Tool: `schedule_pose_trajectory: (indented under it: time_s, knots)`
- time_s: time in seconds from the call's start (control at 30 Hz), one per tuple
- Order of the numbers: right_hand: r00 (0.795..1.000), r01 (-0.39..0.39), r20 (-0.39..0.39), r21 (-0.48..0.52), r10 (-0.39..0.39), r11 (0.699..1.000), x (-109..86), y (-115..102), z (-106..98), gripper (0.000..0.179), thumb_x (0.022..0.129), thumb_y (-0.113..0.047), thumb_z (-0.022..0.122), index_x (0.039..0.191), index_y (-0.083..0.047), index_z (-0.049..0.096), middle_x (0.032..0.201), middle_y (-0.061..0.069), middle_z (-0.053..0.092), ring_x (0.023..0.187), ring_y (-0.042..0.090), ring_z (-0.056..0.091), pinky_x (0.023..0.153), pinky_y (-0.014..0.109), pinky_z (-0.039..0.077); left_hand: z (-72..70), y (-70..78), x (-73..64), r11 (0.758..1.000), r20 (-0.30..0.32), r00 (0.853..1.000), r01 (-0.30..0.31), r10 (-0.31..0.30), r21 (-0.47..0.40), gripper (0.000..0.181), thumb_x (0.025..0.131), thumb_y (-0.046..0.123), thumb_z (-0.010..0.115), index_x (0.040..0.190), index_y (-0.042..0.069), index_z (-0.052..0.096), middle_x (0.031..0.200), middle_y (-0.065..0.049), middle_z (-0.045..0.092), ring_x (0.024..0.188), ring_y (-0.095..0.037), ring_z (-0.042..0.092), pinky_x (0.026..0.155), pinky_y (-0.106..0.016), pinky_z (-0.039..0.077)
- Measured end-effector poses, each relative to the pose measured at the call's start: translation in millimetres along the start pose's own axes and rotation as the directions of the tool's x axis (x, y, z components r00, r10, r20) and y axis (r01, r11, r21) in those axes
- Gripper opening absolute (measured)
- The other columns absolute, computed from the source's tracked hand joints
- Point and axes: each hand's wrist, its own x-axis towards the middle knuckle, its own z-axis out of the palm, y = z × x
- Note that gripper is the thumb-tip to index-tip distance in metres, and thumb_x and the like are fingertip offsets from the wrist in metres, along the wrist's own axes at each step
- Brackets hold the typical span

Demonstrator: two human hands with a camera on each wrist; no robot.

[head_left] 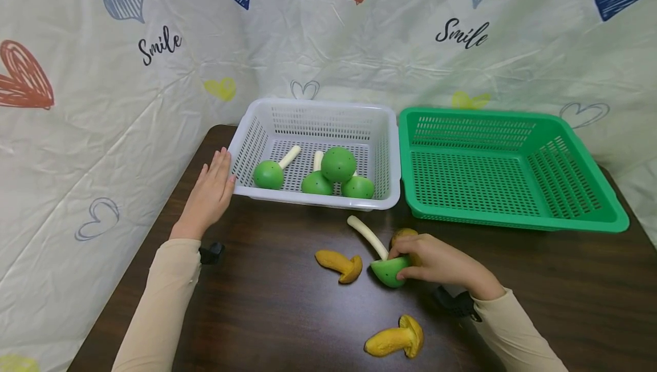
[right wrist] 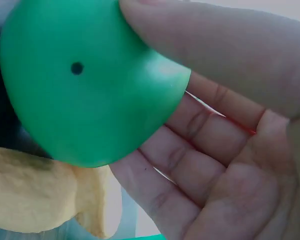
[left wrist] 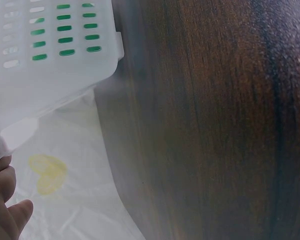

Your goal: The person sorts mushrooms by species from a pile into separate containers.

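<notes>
My right hand grips the green cap of a toy mushroom, whose long white stem points up and to the left. In the right wrist view the thumb lies over the dotted green cap, with the fingers behind it. On the left, my other hand rests with straight fingers against the left side of the white basket. Several green mushrooms lie in that basket. A brown mushroom is partly hidden behind my right hand.
Right of the white basket stands a green basket. Two yellow-brown mushrooms lie on the dark table: one mushroom left of the gripped one, another mushroom nearer the front. A cloth with printed hearts hangs behind.
</notes>
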Motion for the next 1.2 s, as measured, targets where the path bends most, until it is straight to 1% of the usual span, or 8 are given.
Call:
schedule_pose_trajectory:
  time_s: [0.27,0.43,0.7,0.83,1.07,1.13,1.2]
  knots:
    - [0.998,0.056,-0.025,-0.018,-0.056,0.998,5.4,-10.4,-6.9,0.018,0.081,-0.016,0.075,0.095,-0.015,0.064,0.089,-0.010,0.056,0.078,0.004,0.049,0.066,0.029,0.048,-0.8,0.0,0.2,1.000,0.006,1.000,0.005,-0.005,-0.002,0.055,0.103,0.022,0.032,0.148,-0.005,0.016,0.155,-0.017,0.013,0.143,-0.030,0.009,0.112,-0.052,0.009]
    - [0.996,0.082,-0.021,0.020,-0.081,0.996,9.3,-19.4,-13.4,0.017,0.083,-0.017,0.072,0.098,-0.016,0.063,0.091,-0.011,0.057,0.078,0.004,0.050,0.065,0.028,0.049,-1.0,-0.1,0.7,1.000,0.010,1.000,0.006,-0.006,-0.004,0.055,0.103,0.022,0.033,0.148,-0.006,0.016,0.155,-0.017,0.013,0.143,-0.030,0.009,0.112,-0.052,0.009]
    - [0.993,0.121,-0.006,0.100,-0.121,0.988,20.0,-35.3,-29.1,0.017,0.086,-0.020,0.069,0.101,-0.020,0.061,0.093,-0.012,0.057,0.079,0.004,0.053,0.068,0.023,0.048,-1.1,-0.4,1.0,1.000,0.016,1.000,0.007,-0.007,0.004,0.056,0.103,0.023,0.032,0.147,-0.006,0.016,0.155,-0.018,0.014,0.143,-0.029,0.008,0.112,-0.052,0.009]
    - [0.989,0.150,-0.018,0.121,-0.149,0.981,29.0,-42.9,-35.6,0.018,0.086,-0.022,0.069,0.102,-0.020,0.062,0.095,-0.010,0.060,0.081,0.005,0.055,0.069,0.024,0.049,-1.1,-0.3,0.8,1.000,0.013,1.000,0.010,-0.010,0.005,0.056,0.102,0.022,0.033,0.147,-0.006,0.017,0.155,-0.019,0.014,0.143,-0.029,0.009,0.112,-0.052,0.010]
    - [0.982,0.189,-0.020,0.190,-0.189,0.963,45.2,-54.4,-41.5,0.018,0.085,-0.020,0.070,0.102,-0.016,0.064,0.097,-0.006,0.063,0.083,0.007,0.057,0.070,0.026,0.052,-1.4,0.1,0.5,1.000,0.016,1.000,0.015,-0.015,0.004,0.056,0.102,0.022,0.033,0.148,-0.006,0.016,0.155,-0.019,0.014,0.143,-0.029,0.008,0.112,-0.052,0.009]
    - [0.983,0.184,-0.018,0.230,-0.185,0.956,49.0,-57.3,-42.7,0.018,0.085,-0.019,0.070,0.101,-0.015,0.065,0.096,-0.005,0.064,0.083,0.008,0.059,0.071,0.027,0.052,-1.5,0.4,0.4,1.000,0.016,1.000,0.015,-0.015,0.004,0.056,0.102,0.022,0.033,0.147,-0.006,0.016,0.155,-0.019,0.013,0.143,-0.029,0.008,0.112,-0.052,0.009]
    - [0.986,0.165,-0.011,0.297,-0.169,0.940,52.3,-60.2,-43.9,0.017,0.084,-0.018,0.071,0.100,-0.014,0.065,0.095,-0.003,0.065,0.083,0.010,0.060,0.072,0.029,0.053,-1.8,0.7,0.2,1.000,0.016,1.000,0.013,-0.013,0.005,0.056,0.102,0.022,0.033,0.147,-0.006,0.016,0.155,-0.019,0.013,0.143,-0.029,0.008,0.112,-0.052,0.009]
